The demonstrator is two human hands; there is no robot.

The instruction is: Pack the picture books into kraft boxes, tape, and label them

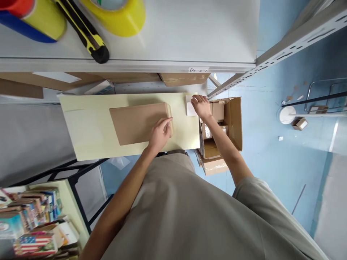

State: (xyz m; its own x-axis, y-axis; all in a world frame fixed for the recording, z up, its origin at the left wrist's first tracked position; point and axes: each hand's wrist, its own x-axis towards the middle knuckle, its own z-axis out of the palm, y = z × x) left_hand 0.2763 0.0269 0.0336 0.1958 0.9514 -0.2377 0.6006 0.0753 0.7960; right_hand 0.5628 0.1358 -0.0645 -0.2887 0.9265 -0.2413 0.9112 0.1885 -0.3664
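the left hand point(159, 134) lies palm down on the right end of a flat brown box point(138, 122), fingers curled over its edge, pressing rather than clamping. the right hand point(201, 105) rests with its fingers together on a white slip point(189, 108) at the board's far right corner; whether it pinches the slip or only touches it cannot be told.

the shelf point(176, 32) fills 12 o'clock, grey-white, with a small label on its front lip. the blue floor point(271, 144) takes up 3 o'clock. the pale yellow board point(89, 130) sits at the centre, and the brown box lies flat on it, a little right of the board's middle, tilted slightly. an open carton point(233, 119) stands at 3 o'clock of the board, just beside its right edge, under the right forearm, with smaller boxes inside. a stack of printed packs point(32, 224) lies at 8 o'clock. on the shelf, at 11 o'clock, a yellow tape roll point(119, 18), a yellow and black knife point(86, 34) left of it, and a yellow and blue roll point(32, 21) in the corner. a white round thing point(287, 115) lies on the floor at 3 o'clock, well apart from the hands.
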